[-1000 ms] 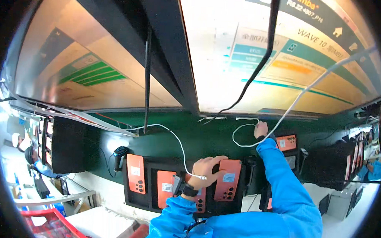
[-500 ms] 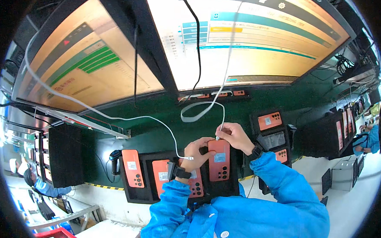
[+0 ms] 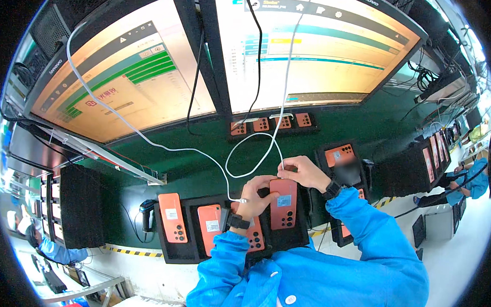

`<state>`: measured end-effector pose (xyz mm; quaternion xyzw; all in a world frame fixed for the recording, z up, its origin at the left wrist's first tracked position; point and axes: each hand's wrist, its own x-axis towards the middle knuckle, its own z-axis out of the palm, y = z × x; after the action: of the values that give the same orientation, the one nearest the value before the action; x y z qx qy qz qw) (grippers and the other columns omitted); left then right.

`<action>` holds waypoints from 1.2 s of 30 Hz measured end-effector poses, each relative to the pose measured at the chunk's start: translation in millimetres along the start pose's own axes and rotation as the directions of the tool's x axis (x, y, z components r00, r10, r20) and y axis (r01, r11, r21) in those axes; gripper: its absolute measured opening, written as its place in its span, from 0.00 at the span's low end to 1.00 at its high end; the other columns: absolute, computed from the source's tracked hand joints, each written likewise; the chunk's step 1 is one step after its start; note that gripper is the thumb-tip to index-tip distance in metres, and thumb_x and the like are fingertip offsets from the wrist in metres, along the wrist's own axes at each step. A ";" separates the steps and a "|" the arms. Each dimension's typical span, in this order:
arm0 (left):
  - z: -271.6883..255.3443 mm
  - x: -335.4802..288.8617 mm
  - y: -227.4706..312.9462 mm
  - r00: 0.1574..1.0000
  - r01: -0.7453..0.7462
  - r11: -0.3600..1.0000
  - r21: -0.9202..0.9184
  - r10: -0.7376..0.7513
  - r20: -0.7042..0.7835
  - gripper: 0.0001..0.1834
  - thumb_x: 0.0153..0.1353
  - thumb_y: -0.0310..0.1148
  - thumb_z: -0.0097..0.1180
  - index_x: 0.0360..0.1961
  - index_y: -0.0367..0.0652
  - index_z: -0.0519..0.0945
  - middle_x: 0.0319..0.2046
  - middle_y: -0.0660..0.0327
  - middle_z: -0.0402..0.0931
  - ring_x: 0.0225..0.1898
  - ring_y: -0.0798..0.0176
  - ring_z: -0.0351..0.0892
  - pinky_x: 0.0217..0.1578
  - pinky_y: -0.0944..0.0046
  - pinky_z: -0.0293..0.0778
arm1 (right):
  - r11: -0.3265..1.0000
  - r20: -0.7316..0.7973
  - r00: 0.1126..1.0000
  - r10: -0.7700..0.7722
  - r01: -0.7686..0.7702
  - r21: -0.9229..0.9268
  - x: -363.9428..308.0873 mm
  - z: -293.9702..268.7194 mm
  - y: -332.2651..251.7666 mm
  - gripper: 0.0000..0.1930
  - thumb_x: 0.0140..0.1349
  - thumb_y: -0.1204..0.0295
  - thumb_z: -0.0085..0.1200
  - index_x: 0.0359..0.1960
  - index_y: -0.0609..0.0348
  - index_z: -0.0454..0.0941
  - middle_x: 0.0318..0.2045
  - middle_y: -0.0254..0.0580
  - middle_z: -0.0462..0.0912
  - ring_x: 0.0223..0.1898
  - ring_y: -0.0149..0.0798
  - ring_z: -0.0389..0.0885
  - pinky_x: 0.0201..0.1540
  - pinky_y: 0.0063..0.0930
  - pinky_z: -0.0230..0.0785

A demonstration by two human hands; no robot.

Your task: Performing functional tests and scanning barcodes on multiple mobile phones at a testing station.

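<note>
Over the right end of the black tray (image 3: 191, 222), the coral smartphone (image 3: 283, 211) points lengthwise away from the person, camera lenses (image 3: 289, 220) nearest. The left hand (image 3: 256, 196) clamps its far corner; the right hand (image 3: 306, 173) pinches a white cable (image 3: 286, 74).

An electronics workshop or factory floor: a green bench (image 3: 201, 176) bears monitors (image 3: 318, 69), a scanner (image 3: 146, 215) and coral phones (image 3: 173, 218) (blue-clad co-workers (image 3: 475, 179) nearby).

Looped white cable (image 3: 283, 103) obstructing, open green bench (image 3: 379, 128) right
</note>
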<state>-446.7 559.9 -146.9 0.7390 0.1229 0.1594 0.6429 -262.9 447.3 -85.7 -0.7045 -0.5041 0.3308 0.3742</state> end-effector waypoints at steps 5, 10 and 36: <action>5.9 -3.3 -6.8 0.995 -0.023 0.985 0.169 0.039 -0.096 0.31 0.48 0.25 0.69 0.55 0.37 0.75 0.53 0.50 0.77 0.53 0.54 0.79 0.56 0.58 0.72 | 0.985 -0.048 0.997 0.057 -0.049 0.164 -1.4 13.3 26.5 0.10 0.61 0.69 0.62 0.33 0.66 0.82 0.26 0.37 0.84 0.29 0.23 0.77 0.34 0.23 0.71; 29.9 -40.9 31.3 0.956 -0.012 0.927 0.374 0.121 -0.268 0.30 0.52 0.28 0.65 0.57 0.36 0.72 0.55 0.44 0.73 0.61 0.42 0.68 0.63 0.51 0.62 | 0.997 -0.432 0.902 -0.021 0.053 0.062 21.0 41.7 61.0 0.15 0.58 0.67 0.65 0.40 0.65 0.81 0.30 0.41 0.86 0.29 0.30 0.82 0.35 0.25 0.74; -324.4 -205.9 -180.0 0.316 0.939 0.177 0.295 -0.105 -0.943 0.34 0.44 0.32 0.63 0.55 0.49 0.66 0.43 0.53 0.70 0.51 0.47 0.71 0.45 0.44 0.69 | 0.977 -0.455 0.891 0.001 -0.098 -0.191 23.8 158.7 -78.3 0.16 0.70 0.63 0.47 0.45 0.65 0.79 0.24 0.42 0.83 0.26 0.34 0.81 0.31 0.25 0.71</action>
<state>-759.5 801.7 -301.3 0.6764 0.7286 0.0903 0.0589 -426.5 517.4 -100.0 -0.8100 -0.4170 0.1127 0.3967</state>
